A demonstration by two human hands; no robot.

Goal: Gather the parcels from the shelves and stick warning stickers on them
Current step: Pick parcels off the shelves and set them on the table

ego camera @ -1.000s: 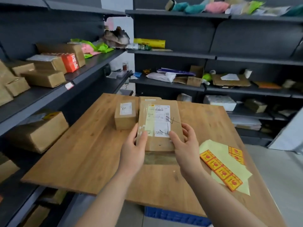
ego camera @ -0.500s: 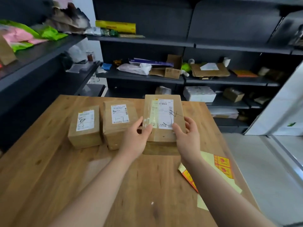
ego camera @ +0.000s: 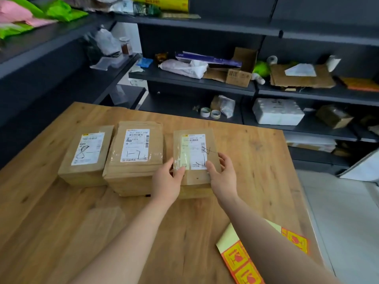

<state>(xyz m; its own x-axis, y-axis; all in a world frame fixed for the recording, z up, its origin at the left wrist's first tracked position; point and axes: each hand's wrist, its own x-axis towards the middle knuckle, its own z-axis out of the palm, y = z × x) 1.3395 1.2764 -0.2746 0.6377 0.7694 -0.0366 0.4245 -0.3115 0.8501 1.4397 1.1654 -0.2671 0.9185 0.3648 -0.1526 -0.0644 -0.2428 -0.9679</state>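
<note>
Three brown cardboard parcels with white shipping labels stand in a row on the wooden table (ego camera: pixel 61 232). The left parcel (ego camera: pixel 86 154) and the middle parcel (ego camera: pixel 135 158) touch each other. The right parcel (ego camera: pixel 192 148) rests beside the middle one. My left hand (ego camera: pixel 167 185) grips its near left corner, thumb on the label. My right hand (ego camera: pixel 222 177) holds its near right edge. A pale yellow sheet of orange-red warning stickers (ego camera: pixel 235 259) lies at the table's near right corner, partly hidden under my right forearm.
Dark metal shelves (ego camera: pixel 194 83) run behind the table and along the left, holding cardboard, bags, tape rolls (ego camera: pixel 210 112) and a white foam box (ego camera: pixel 276 111). Pink and green bags (ego camera: pixel 30 15) lie on the upper left shelf. Grey floor lies to the right.
Both hands have lowered the right parcel from the air onto the table beside the other two. My view has swung right and down toward the table.
</note>
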